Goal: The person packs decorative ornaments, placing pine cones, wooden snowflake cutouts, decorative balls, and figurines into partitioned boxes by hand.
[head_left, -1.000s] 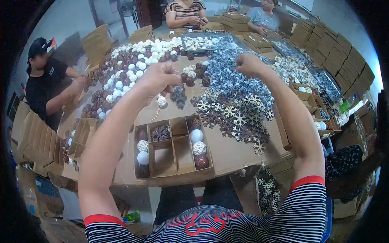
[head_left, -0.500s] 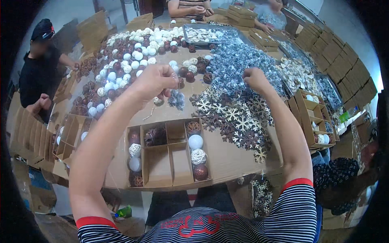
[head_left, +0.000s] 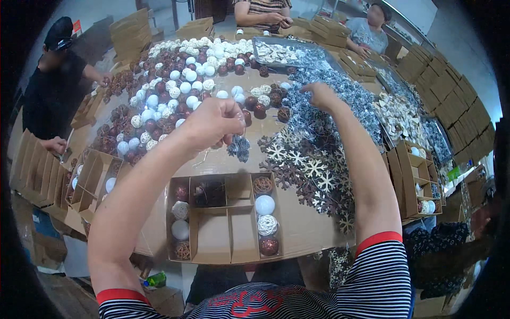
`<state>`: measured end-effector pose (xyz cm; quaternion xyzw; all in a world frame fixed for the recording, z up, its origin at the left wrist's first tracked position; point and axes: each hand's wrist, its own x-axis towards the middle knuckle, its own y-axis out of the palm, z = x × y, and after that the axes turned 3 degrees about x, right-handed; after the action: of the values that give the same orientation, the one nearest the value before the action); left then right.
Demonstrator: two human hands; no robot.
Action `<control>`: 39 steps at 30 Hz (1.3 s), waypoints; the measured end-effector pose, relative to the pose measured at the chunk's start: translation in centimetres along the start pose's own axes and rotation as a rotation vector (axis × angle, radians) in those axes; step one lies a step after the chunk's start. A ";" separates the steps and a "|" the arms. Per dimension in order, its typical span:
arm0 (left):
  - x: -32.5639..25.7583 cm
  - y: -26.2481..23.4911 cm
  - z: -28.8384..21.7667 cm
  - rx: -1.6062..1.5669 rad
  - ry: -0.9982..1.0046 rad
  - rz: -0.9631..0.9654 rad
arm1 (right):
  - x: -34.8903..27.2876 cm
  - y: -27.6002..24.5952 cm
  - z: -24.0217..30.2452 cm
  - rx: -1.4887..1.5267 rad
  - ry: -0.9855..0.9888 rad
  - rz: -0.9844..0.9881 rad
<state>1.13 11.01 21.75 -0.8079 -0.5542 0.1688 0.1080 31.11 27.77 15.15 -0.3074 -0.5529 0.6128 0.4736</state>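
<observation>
My left hand (head_left: 217, 125) is closed in a pinch over the table, and a frosted grey-blue ornament (head_left: 238, 149) dangles just under its fingers. My right hand (head_left: 322, 98) reaches over a heap of similar frosted ornaments (head_left: 350, 106), index finger stretched out, nothing visible in it. In front of me lies a divided cardboard box (head_left: 209, 229). Brown, white and wicker-like balls fill its left and right columns, among them a white ball (head_left: 265, 204) and a glittery brown ball (head_left: 269, 245). Something dark sits in its upper left compartment; three other middle compartments show bare cardboard.
Wooden snowflakes (head_left: 316, 167) lie right of the box. White and brown balls (head_left: 180, 87) spread over the far left. Partly filled boxes stand at left and right (head_left: 417, 181). A metal tray (head_left: 297, 53) is at the back; stacked cartons line the right. Three people sit around the table.
My right hand has moved slightly left and its index finger has straightened out from a closed grip. My left hand still holds the frosted ornament. The whole view has shifted a little.
</observation>
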 end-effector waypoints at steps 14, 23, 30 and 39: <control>0.5 -1.6 1.9 -0.016 0.022 -0.005 | 0.8 -4.4 -0.3 0.239 0.087 -0.120; 0.7 -1.0 1.7 -0.001 0.026 0.005 | -0.6 -7.0 1.5 0.667 0.240 -0.144; 0.9 -1.1 2.0 0.024 0.021 -0.005 | -1.2 -8.0 3.1 0.939 0.260 -0.268; 0.7 -1.0 1.9 0.007 -0.010 -0.008 | -2.4 -7.4 3.9 0.729 0.343 -0.057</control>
<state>-0.25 12.06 20.30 -0.8043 -0.5574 0.1746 0.1087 30.27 23.60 22.77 -0.2018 -0.2206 0.6951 0.6538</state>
